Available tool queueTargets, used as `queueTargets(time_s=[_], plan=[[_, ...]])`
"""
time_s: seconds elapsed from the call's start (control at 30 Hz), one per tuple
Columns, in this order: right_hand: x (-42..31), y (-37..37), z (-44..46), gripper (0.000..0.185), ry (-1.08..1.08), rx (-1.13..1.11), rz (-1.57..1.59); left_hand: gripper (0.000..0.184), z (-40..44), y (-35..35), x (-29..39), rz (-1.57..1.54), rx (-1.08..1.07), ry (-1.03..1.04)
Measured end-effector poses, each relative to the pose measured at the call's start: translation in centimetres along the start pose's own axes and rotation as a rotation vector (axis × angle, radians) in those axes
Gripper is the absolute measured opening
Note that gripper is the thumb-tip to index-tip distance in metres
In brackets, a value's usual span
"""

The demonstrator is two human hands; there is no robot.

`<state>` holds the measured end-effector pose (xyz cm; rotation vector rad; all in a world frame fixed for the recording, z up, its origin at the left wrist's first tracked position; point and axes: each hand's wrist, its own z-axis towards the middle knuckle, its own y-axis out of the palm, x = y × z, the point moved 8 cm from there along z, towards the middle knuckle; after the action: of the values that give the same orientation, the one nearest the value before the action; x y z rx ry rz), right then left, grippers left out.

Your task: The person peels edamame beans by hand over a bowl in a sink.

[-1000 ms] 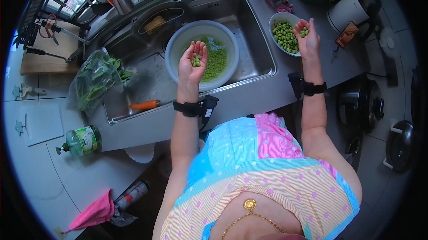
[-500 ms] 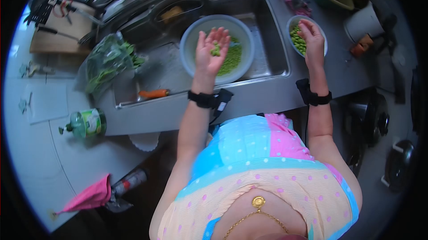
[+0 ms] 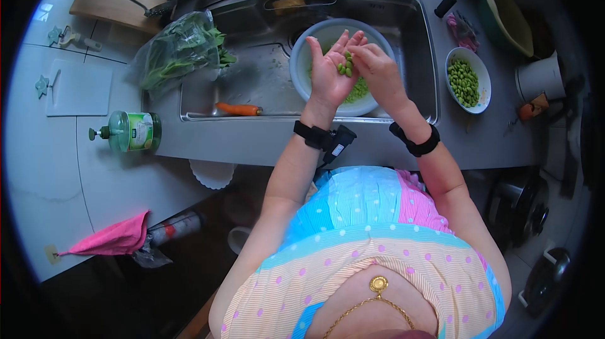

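The left arm (image 3: 293, 172) and right arm (image 3: 444, 172) reach over the front edge of the counter (image 3: 252, 142), converging ahead. The left hand (image 3: 331, 82) is palm up, fingers extended, thumb spread outward. The right hand (image 3: 381, 77) slants in, back upward, fingers curled over the left palm; whether their tips meet is unclear.

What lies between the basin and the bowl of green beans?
In the head view, no loose item lies between the basin and the bowl: only the right side of the sink, then a narrow strip of counter.
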<state>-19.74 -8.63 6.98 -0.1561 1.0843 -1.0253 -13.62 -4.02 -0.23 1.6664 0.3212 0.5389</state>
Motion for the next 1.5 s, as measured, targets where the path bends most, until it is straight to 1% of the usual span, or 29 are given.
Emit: queueTargets(time_s=[0.1, 0.2, 0.3, 0.4, 0.5, 0.6, 0.7, 0.8, 1.0, 1.07, 1.1, 1.2, 1.23, 1.3, 1.37, 1.4, 1.47, 1.5], plan=[[0.2, 1.1, -0.1, 0.009, 0.014, 0.000, -0.055, 0.082, -0.2, -0.4, -0.3, 0.052, 0.019, 0.011], [0.4, 1.5, -0.2, 0.007, -0.008, -0.060, 0.020, 0.083, 0.2, -1.4, -0.1, 0.075, 0.028, 0.016], [1.1, 1.8, -0.2, 0.007, 0.067, -0.137, -0.024, 0.082, 0.6, -1.9, -0.4, 0.040, 0.032, -0.001], [1.0, 1.6, -0.2, 0.006, -0.013, -0.142, -0.041, 0.081, 0.6, -1.8, -0.9, 0.037, 0.056, -0.011], [0.5, 1.1, -0.2, 0.007, -0.015, -0.136, -0.117, 0.080, 0.8, -1.4, -1.3, 0.043, 0.052, -0.024], [0.6, 0.6, -0.7, 0.008, -0.061, -0.146, -0.162, 0.080, 0.6, -1.0, -2.0, 0.050, 0.020, -0.061], [1.2, 0.5, -1.4, 0.009, -0.034, -0.164, -0.182, 0.080, 0.4, -1.4, -2.7, 0.032, 0.048, -0.084], [0.7, 0.0, -1.7, 0.010, -0.058, -0.152, -0.189, 0.087, 0.2, -0.9, -3.2, 0.121, 0.018, -0.096], [-0.4, -0.8, -1.6, 0.011, -0.111, -0.163, -0.086, 0.082, -0.5, 0.2, -3.0, 0.163, 0.041, -0.067], [0.1, -0.6, -1.6, 0.011, -0.111, -0.172, -0.065, 0.074, -0.9, 0.3, -2.9, 0.109, 0.024, -0.065], [0.4, -0.7, -1.5, 0.007, -0.066, -0.134, -0.069, 0.071, -0.9, 0.3, -2.9, 0.081, 0.016, -0.061], [1.1, -1.4, -1.1, 0.007, 0.066, -0.060, 0.100, 0.064, -0.9, -1.0, -2.3, 0.017, 0.097, -0.041], [1.1, -2.0, -0.8, 0.010, 0.113, -0.024, 0.167, 0.050, -0.8, -1.5, -2.2, -0.078, 0.069, -0.082], [3.5, -1.1, -1.0, 0.010, 0.437, -0.135, 0.576, 0.042, -0.1, -3.2, -1.0, -0.020, 0.098, -0.046], [4.3, -0.1, -1.2, 0.008, 0.639, -0.104, 1.186, 0.032, -0.2, -3.8, -0.7, -0.010, 0.154, -0.019], [4.9, 0.3, -1.2, 0.005, 0.701, -0.079, 1.341, 0.027, -0.7, -2.7, -0.6, -0.018, 0.185, -0.004], [4.7, 0.7, -1.1, 0.006, 0.747, -0.090, 1.544, 0.026, -1.2, -1.6, -0.3, 0.023, 0.197, -0.010], [4.6, 0.8, -1.1, 0.009, 0.763, -0.070, 1.572, 0.025, -0.9, -1.6, -0.2, 0.012, 0.164, -0.029]])
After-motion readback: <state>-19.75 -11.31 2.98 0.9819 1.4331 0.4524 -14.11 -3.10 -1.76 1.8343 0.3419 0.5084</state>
